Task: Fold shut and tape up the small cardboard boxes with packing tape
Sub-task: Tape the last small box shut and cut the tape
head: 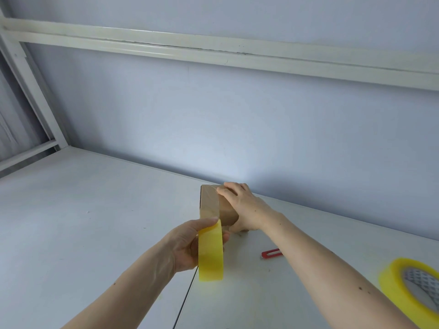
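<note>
A small brown cardboard box (209,203) stands closed on the white table (95,210), close to the wall. My right hand (242,207) lies over its top and right side, fingers spread on the far top edge, thumb low at the near corner. My left hand (187,245) grips a yellow roll of clear packing tape (211,252) on edge, just in front of the box. A strip of clear tape runs from the roll up over the box's top to the far edge under my right fingers.
A second, larger yellow tape roll (408,288) lies flat at the table's right front. A red cutter (272,254) rests on the table beside my right forearm. A seam (185,302) splits the tabletop. The blue-grey wall (213,129) rises right behind the box.
</note>
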Motion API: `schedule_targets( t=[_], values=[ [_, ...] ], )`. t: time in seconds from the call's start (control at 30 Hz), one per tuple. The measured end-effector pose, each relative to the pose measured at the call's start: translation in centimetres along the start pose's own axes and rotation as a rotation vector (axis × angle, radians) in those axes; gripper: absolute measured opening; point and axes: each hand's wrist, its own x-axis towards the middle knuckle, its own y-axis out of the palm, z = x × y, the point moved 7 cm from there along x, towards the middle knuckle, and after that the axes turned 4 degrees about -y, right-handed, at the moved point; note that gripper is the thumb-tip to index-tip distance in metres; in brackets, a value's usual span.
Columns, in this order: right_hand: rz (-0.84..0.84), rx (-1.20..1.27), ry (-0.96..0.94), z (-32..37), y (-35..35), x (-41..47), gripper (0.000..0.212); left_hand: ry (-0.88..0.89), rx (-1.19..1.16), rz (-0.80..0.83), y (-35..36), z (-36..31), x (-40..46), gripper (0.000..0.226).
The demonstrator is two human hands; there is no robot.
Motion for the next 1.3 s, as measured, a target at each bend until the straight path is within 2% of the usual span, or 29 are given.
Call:
schedule_targets(
  t=[0.1,0.23,0.43,0.57,0.63,0.87,1.03,1.17,1.3],
  values=[
    [-0.024,-0.030,0.002,-0.1,-0.8,0.2,0.113,0.025,0.042,-0.017,0.3,0.2,-0.1,0.040],
    [0.009,-0.155,-0.001,0.2,-1.3,1.5,0.106,0.034,0.035,-0.026,0.3,0.4,-0.3,0.039],
    [0.069,-0.065,0.001,-0.5,-1.7,1.8,0.106,0.132,0.134,-0.013,0.5,0.7,-0.9,0.034],
    [0.105,0.059,0.071,-1.1,-3.0,2.6,0.103,0.263,0.224,-0.031,0.1,-0.3,-1.6,0.047],
    [0.133,0.135,0.096,-1.3,-3.4,2.8,0.099,0.291,0.243,-0.023,0.1,-1.2,-2.0,0.045],
    [0.240,0.413,0.204,-3.2,-3.7,3.9,0.076,0.169,0.229,-0.035,-0.5,-0.8,-1.2,0.039],
    [0.277,0.497,0.223,-3.9,-3.6,4.5,0.072,0.117,0.191,-0.025,-0.1,-1.2,-0.1,0.040],
    [0.303,0.556,0.239,-4.4,-3.6,4.8,0.066,0.067,0.163,-0.019,0.2,-1.6,0.6,0.031],
    [0.338,0.591,0.252,-5.1,-3.5,5.4,0.061,0.105,0.194,-0.039,0.1,-2.6,1.4,0.036]
  ],
)
